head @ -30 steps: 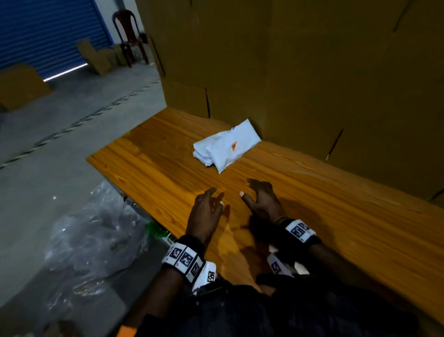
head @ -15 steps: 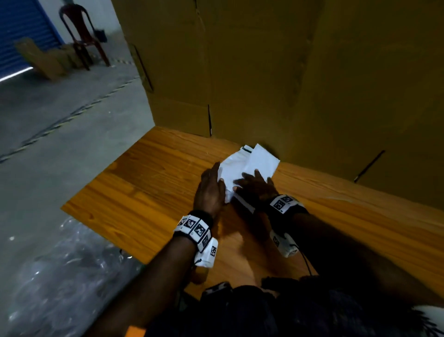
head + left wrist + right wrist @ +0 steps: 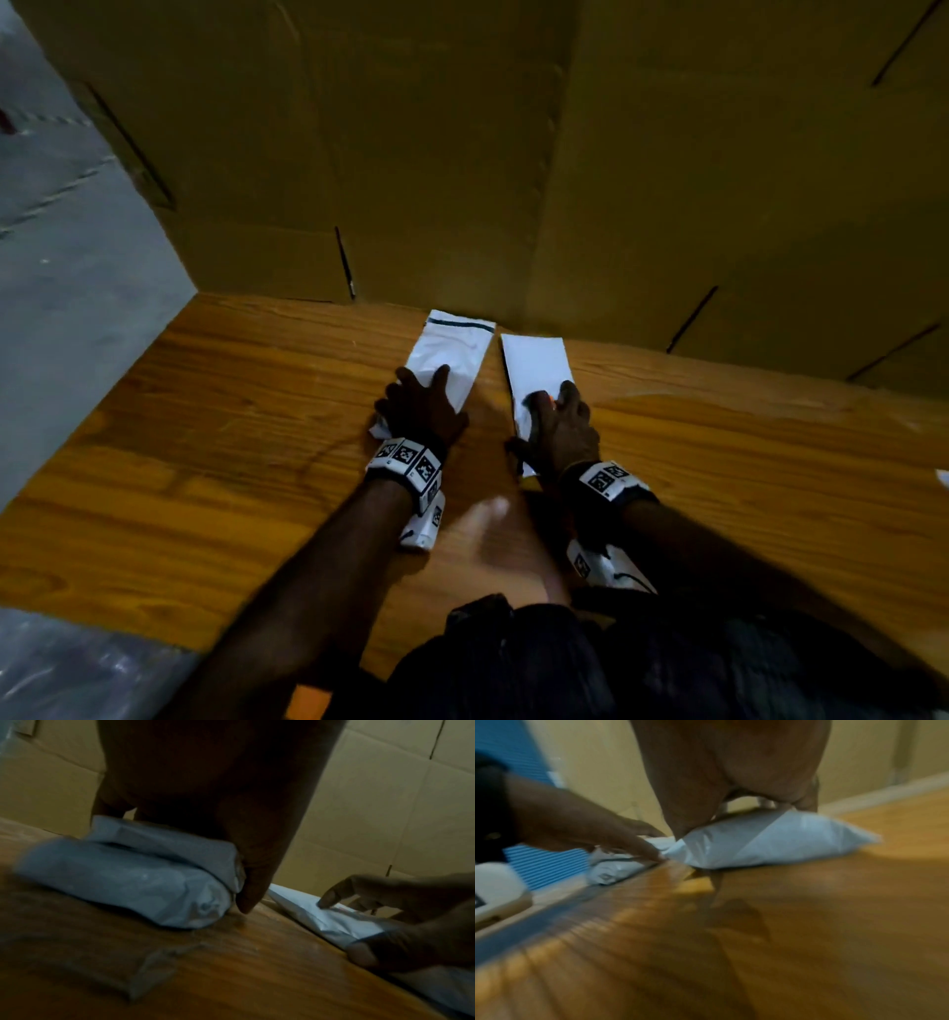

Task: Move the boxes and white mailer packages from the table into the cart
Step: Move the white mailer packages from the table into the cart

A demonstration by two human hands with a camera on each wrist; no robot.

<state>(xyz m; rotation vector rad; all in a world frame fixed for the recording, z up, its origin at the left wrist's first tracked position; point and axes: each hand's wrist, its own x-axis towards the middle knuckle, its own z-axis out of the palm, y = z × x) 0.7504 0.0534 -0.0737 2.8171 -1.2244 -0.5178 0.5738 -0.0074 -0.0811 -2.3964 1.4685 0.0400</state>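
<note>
Two white mailer packages lie side by side on the wooden table (image 3: pixel 205 462), close to the cardboard wall. My left hand (image 3: pixel 418 390) lies over the near end of the left mailer (image 3: pixel 452 349). In the left wrist view its thumb runs down the side of this rolled packet (image 3: pixel 123 878) and the fingers curl over the far edge. My right hand (image 3: pixel 552 406) covers the near end of the right mailer (image 3: pixel 534 365). Its fingers curl on top and the thumb hooks the near edge of that mailer (image 3: pixel 321 914). The cart is not in view.
A tall wall of brown cardboard (image 3: pixel 411 154) stands right behind the mailers. Grey floor (image 3: pixel 61 308) lies past the table's left edge, with clear plastic sheeting (image 3: pixel 51 668) at the lower left. A small white scrap (image 3: pixel 942 478) shows at the right edge.
Both hands reached forward from bare table onto the stacked mailers. The two packages now lie apart, one under each hand. My head has moved closer to the wall.
</note>
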